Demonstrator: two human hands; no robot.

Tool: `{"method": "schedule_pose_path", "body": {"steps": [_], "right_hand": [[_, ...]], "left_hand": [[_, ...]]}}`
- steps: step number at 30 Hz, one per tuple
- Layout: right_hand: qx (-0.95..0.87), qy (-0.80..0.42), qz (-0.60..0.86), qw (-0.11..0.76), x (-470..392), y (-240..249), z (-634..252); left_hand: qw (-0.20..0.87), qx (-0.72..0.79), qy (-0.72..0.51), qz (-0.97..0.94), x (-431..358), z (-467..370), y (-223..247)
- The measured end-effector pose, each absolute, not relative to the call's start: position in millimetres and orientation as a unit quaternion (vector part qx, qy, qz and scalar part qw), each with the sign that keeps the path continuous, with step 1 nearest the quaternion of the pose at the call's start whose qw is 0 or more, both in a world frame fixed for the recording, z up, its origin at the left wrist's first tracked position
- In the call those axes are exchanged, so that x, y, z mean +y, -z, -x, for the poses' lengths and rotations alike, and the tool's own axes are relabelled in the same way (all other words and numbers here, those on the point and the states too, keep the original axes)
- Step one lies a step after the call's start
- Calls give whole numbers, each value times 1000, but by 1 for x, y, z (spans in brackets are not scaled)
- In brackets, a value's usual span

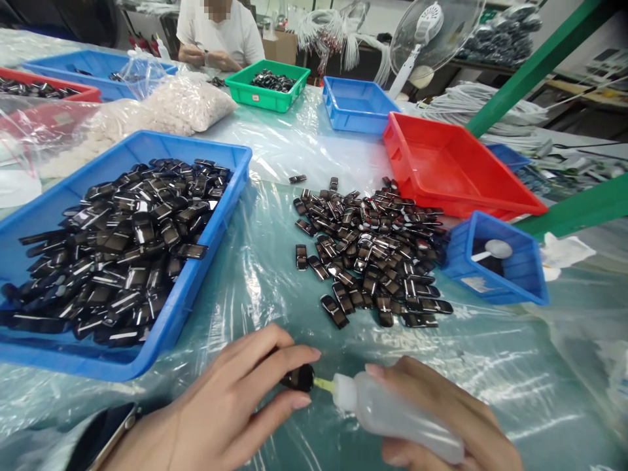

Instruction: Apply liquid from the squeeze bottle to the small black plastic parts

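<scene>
My left hand (245,392) pinches a small glossy black part (300,378) between thumb and fingers, low in the middle. Wrapped round a translucent squeeze bottle (392,405), my right hand (441,399) tilts it to the left. The bottle's thin yellowish tip meets or nearly meets the right end of the black part; exact contact is unclear. Beyond my hands, a loose pile of similar black parts (373,248) lies on the plastic-covered table (265,261). At the left, a large blue tray (196,288) is heaped with more of them.
A small blue bin (524,275) holding a white scoop stands right of the pile, near a red tray (441,163). Farther back are a blue tray (360,108), a green tray (260,96), a bag of pale pieces (186,101), a fan (426,33) and a seated person (220,36).
</scene>
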State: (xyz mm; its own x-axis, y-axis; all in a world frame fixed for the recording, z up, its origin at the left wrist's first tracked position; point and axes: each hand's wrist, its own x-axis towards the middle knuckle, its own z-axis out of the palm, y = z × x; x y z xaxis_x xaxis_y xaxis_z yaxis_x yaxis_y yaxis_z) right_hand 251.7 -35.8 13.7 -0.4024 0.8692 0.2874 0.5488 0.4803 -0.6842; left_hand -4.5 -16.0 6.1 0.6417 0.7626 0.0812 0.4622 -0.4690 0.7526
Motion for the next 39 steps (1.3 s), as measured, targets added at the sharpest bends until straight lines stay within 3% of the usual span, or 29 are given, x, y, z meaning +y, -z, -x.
{"method": "schedule_pose_path", "body": {"steps": [19,24,27,33,39], "right_hand": [[-758,-281,466,359,-41,4,-259],[-675,-348,564,322,-34,1,-266],[-638,-366,581,347,-26,4,-264],[-631,-309,597,388,-21,18,-255],[-691,-68,548,466,-40,14,-253]], "left_hand": [[373,377,-195,-825,-15,4,-9],[429,490,-203,-731,-10,4,-13],[416,528,-230,-703,-8,2,-14],[432,484,-259,-716,-14,-1,-10],[431,504,-268,-699,-11,0,-10]]}}
